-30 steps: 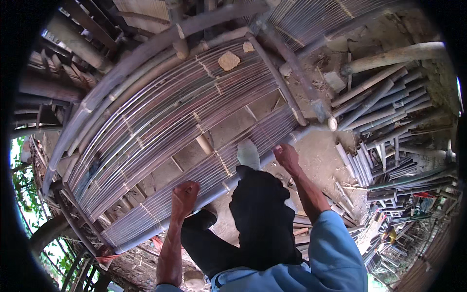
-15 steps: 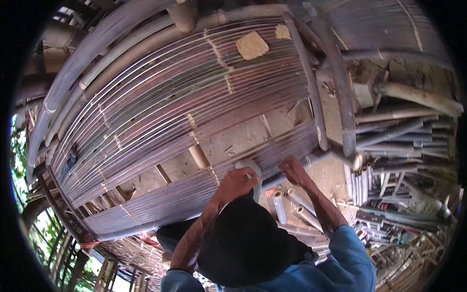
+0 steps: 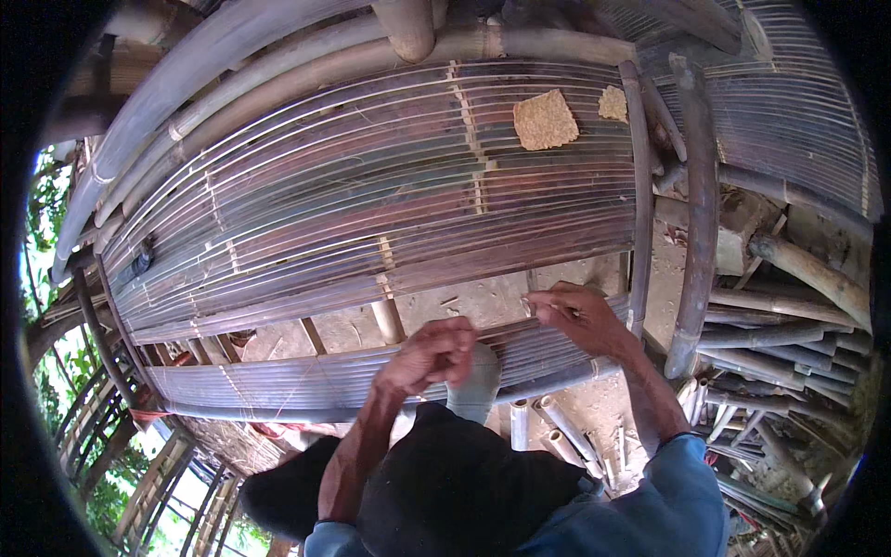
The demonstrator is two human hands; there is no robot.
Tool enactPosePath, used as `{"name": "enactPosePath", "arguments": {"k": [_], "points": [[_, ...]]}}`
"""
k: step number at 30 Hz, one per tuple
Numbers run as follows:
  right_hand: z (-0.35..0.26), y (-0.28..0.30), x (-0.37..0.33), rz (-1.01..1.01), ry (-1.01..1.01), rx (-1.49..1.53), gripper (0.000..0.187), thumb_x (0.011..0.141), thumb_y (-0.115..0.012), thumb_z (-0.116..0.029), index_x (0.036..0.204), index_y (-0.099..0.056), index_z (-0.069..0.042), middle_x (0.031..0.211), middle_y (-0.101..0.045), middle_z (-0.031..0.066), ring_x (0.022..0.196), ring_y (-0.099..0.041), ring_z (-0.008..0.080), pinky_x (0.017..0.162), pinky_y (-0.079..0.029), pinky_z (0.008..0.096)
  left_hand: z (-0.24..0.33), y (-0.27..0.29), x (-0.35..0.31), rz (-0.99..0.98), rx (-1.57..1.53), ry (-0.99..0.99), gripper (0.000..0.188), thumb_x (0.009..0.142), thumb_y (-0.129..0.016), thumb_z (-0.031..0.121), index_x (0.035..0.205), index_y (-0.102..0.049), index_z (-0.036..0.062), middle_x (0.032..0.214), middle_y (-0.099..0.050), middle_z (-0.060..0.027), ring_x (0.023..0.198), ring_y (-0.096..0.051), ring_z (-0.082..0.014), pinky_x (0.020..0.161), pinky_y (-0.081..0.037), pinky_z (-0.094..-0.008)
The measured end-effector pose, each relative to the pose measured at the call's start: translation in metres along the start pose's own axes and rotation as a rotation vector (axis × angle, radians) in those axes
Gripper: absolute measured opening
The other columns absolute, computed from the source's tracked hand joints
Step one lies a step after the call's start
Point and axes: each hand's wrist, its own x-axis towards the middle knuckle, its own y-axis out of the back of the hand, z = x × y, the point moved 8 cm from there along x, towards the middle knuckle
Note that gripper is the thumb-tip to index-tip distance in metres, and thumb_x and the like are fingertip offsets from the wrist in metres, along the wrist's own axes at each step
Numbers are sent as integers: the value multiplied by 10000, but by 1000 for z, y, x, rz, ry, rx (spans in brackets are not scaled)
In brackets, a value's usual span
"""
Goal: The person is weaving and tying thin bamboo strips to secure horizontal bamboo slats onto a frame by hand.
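Observation:
My left hand (image 3: 432, 355) is raised with its fingers curled together above the near strip of the slatted bamboo bench (image 3: 288, 381). Farther right, my right hand (image 3: 577, 317) has thumb and fingers pinched over the same strip, close to the gap in the seat. Whatever either hand may hold is too small to make out. Below my left hand, a pale grey rounded shape (image 3: 475, 382) stands in front of my dark-clothed knees; I cannot tell its kind.
Two tan flat pieces, one larger (image 3: 546, 121) and one small (image 3: 613, 104), lie on the slats. Thick bamboo rails (image 3: 278, 88) frame the far side. Cut bamboo tubes (image 3: 566, 432) rest on the ground, and stacked poles (image 3: 770, 334) fill the right side.
The view has shifted, so the bench sits differently in the picture. My right hand has moved farther over the bench, toward the gap. Both hands stay curled.

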Motion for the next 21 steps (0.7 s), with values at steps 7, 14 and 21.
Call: {"name": "enactPosePath", "arguments": {"k": [7,14,21], "points": [[75,35,-46,264,-277,-70,308,951,-693,-291,1151,-737,-60,973,-725,132,822,-696,193,749,-539,321,39,79,-26,482,490,-65,210,876,-758,229,950,-774,32,574,-544,17,523,-485,-60,489,-381,-251],[84,28,-35,381,-152,-230,275,937,-622,-225,1156,-730,-96,1066,-711,195,888,-719,334,833,-565,433,-5,44,65,545,1839,-353,309,878,-699,320,799,-758,28,774,-720,-158,710,-696,-358,704,-573,-466],[95,-5,-3,376,-209,-479,416,882,-578,-122,1291,-631,-170,1061,-709,159,994,-674,351,825,-543,456,-25,35,167,463,1355,-431,226,879,-589,189,816,-751,45,825,-727,-173,781,-705,-356,701,-545,-435]]}}
